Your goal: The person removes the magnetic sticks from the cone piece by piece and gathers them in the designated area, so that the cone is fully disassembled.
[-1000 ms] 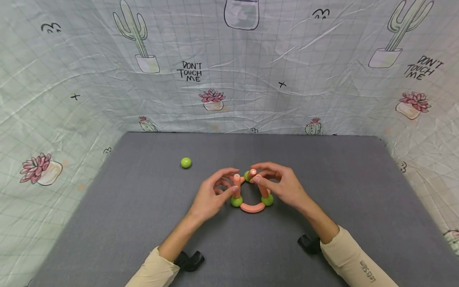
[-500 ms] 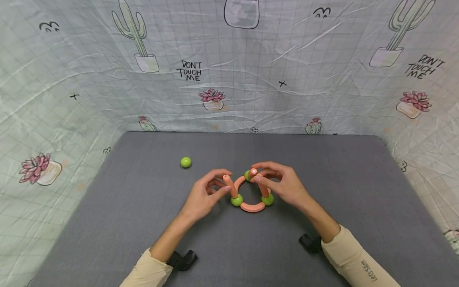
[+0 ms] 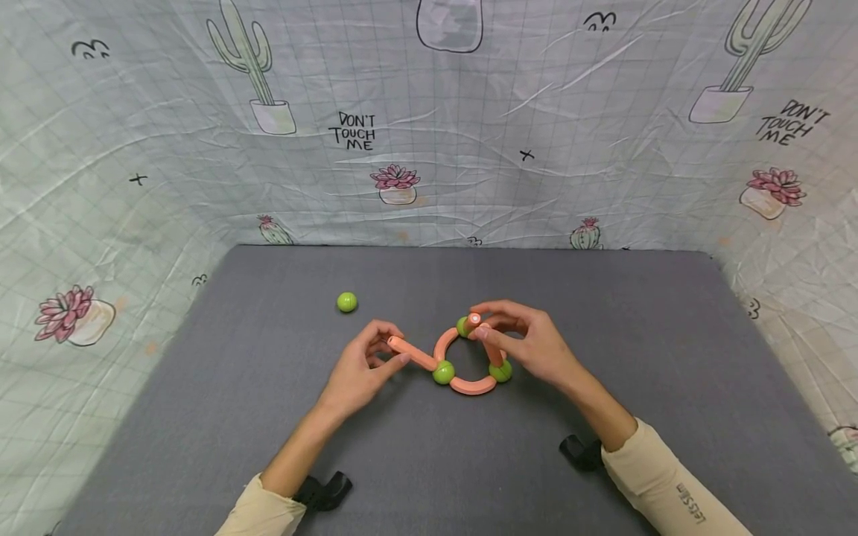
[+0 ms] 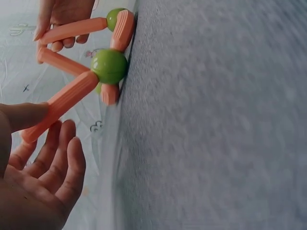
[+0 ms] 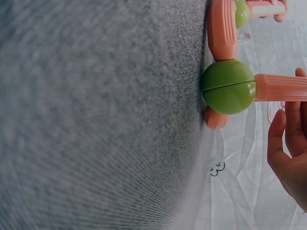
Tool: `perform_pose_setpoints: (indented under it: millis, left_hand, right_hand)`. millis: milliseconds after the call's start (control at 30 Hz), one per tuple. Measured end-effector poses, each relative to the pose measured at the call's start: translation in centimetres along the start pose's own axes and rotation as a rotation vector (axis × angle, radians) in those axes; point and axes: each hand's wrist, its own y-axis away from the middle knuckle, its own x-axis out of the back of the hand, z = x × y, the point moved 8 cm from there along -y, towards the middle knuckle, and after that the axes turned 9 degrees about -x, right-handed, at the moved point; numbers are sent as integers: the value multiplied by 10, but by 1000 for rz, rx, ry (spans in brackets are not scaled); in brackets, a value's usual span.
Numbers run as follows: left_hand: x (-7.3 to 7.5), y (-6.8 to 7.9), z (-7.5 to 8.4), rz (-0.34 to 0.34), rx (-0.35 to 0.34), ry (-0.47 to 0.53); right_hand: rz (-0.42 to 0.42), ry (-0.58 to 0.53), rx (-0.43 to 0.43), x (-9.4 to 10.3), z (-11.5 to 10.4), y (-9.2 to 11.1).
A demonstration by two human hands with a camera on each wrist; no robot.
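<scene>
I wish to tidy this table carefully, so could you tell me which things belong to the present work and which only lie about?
In the work:
left hand, holding the leaning orange rod
right hand, at the other two rods
curved orange pieces and three green balls, forming a ring

Lying about:
loose green ball, apart; possibly a spare, since it matches

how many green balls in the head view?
4. Loose ball, left of the ring; on it, near-left ball, near-right ball, far ball. Right hand could hide more.
</scene>
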Motion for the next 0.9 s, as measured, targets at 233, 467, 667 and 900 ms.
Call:
perform_pose_setpoints:
  millis: [233,467,667,900]
  left_hand:
    - [5,5,-8,-32,-6,-60]
    - [6,9,-16,-89,10,-114]
    - [6,8,-22,-131,17,-174]
    - [5,7,-21,-178,-46,-272]
  right_hand:
    - [-2,-1,-8,0,2,0]
    - [-3,4,-8,0,3,0]
    - [-5,-2,-7,1,1,1]
    - [-12,-6,4,-1,2,2]
